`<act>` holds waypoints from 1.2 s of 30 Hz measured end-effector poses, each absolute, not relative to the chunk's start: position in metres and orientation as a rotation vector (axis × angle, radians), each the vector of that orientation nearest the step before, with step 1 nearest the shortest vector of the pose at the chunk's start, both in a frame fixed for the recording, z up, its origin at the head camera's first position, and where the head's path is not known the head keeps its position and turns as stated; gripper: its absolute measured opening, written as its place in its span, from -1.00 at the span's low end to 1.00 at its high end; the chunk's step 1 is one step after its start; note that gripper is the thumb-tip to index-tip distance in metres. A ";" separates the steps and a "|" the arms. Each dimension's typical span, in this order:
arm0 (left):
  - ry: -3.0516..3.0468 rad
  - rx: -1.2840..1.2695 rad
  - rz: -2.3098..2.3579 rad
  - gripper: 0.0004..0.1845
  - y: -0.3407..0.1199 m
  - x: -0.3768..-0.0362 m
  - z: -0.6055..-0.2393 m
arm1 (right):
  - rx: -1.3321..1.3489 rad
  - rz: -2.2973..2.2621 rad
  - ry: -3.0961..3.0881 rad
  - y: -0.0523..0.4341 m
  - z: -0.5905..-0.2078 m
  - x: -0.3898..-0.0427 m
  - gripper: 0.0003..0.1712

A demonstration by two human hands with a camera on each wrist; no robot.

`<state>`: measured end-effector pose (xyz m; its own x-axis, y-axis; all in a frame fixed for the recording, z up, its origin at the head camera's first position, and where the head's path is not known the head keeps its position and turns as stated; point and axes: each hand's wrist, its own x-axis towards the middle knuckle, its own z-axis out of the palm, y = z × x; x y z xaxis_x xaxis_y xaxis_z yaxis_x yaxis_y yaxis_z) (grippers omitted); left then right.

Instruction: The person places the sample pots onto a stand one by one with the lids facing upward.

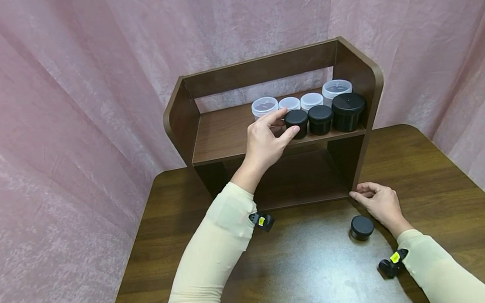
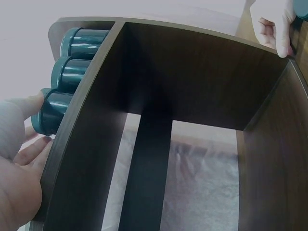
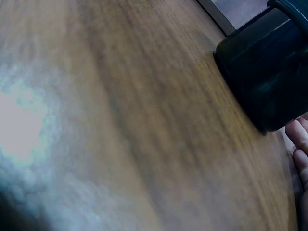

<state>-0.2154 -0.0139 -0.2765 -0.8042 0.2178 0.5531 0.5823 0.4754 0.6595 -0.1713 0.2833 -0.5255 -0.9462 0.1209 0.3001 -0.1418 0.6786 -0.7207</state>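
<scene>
Here your left hand (image 1: 267, 142) is up at the upper board of the dark wooden shelf (image 1: 228, 136), with thumb and fingers closed around the leftmost small black jar (image 1: 296, 122) at the front edge. The left wrist view shows the same grip from below: your thumb (image 2: 24, 108) lies against that jar's side (image 2: 52, 117) and the fingers sit under it by the shelf's edge. That jar stands upright on the board, first in a front row of three black jars; the middle black jar (image 1: 320, 118) is just beside it, and the large black jar (image 1: 347, 111) stands at the right end, close to the side panel. Behind them runs a row of clear-lidded jars (image 1: 264, 106), also upright.

Your right hand (image 1: 380, 203) rests on the table (image 1: 445, 191) with its fingers loosely bent, the fingertips touching the bottom front corner of the shelf's right side panel; it holds nothing. Just beside it, on the side toward you, a single black jar (image 1: 362, 227) stands on the table, apart from the shelf. The right wrist view shows that jar (image 3: 267, 77) close by your fingers (image 3: 301, 139), not gripped.

Pink cloth (image 1: 49, 115) hangs behind and to both sides of the table.
</scene>
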 end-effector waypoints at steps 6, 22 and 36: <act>-2.274 -0.688 -1.332 -0.48 -0.017 -0.212 -0.279 | 0.015 1.144 -2.570 0.283 -0.526 -0.171 -0.65; -2.167 -0.706 -1.442 -0.52 -0.028 -0.194 -0.288 | 0.006 1.134 -2.565 0.284 -0.527 -0.172 -0.65; -2.092 -0.792 -1.478 -0.67 -0.024 -0.166 -0.307 | 0.005 1.127 -2.567 0.288 -0.526 -0.171 -0.64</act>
<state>-0.1664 -0.0244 -0.3072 -0.7307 0.1919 0.6552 0.6817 0.2583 0.6845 -0.1711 0.2878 -0.5262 -0.9434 0.1301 0.3051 -0.1367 0.6857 -0.7150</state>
